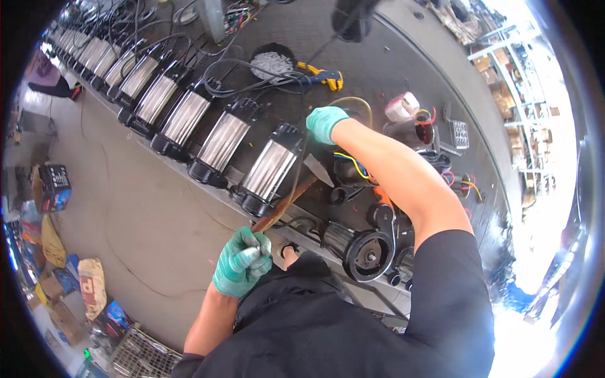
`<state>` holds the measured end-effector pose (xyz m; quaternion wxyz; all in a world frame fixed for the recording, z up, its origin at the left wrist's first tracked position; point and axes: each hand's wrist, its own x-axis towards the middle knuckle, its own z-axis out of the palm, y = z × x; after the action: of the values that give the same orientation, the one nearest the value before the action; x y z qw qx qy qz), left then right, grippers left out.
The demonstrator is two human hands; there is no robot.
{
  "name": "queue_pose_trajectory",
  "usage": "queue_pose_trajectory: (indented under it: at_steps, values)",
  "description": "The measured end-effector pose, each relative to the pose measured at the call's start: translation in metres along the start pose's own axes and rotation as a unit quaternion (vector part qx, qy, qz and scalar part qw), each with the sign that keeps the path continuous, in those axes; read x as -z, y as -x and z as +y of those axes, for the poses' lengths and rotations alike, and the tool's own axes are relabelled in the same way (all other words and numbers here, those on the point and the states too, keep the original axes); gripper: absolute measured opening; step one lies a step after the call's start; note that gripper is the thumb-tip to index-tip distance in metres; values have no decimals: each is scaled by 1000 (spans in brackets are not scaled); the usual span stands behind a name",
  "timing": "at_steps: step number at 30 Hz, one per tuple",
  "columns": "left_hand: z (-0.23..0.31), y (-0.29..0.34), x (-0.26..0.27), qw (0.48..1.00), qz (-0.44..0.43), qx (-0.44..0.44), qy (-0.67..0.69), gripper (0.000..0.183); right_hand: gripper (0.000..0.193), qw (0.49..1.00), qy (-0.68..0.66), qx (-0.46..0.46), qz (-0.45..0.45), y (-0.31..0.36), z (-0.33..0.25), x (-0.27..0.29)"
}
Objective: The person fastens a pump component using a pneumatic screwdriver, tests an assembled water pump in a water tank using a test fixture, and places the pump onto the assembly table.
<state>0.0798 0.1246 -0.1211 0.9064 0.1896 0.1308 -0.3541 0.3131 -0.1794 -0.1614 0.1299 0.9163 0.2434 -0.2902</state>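
At seven o'clock, your curled left hand hid its own palm; between twelve and one, a blurred black object ran past the top edge.

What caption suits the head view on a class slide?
Gloved right hand over a workbench of silver cylindrical motors; gloved left hand by its near edge.

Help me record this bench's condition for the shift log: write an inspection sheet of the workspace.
Surface: dark bench, crowded with parts.
Workpieces: row of silver cylinders with black ends.
Clutter: yellow-handled tool; black bowl of white pieces.
Hands: left gloved hand curled, contents unclear; right gloved hand beside the nearest cylinder's upper end, grip unclear.
Cables: dark cable looped by the bowl.
Surroundings: shelving at right; sack on the floor at left.
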Motion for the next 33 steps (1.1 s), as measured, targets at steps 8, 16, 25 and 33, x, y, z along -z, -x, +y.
queue_pose_trajectory:
  at_steps: [8,16,25,33]
  values:
    - [21,15,26,997,55,-11,-59,23,23,999,-31,5,31,-30,-3,-28]
    - [20,12,29,987,55,26,-151,14,24,995,-20,14,99,-26,-8,-39]
    - [9,6,8,994,26,9,-103,21,28,999,18,14,28,-15,-3,-20]
    - [40,-51,-90,926,-22,-44,-374,31,47,940,-218,-66,252,160,48,65]
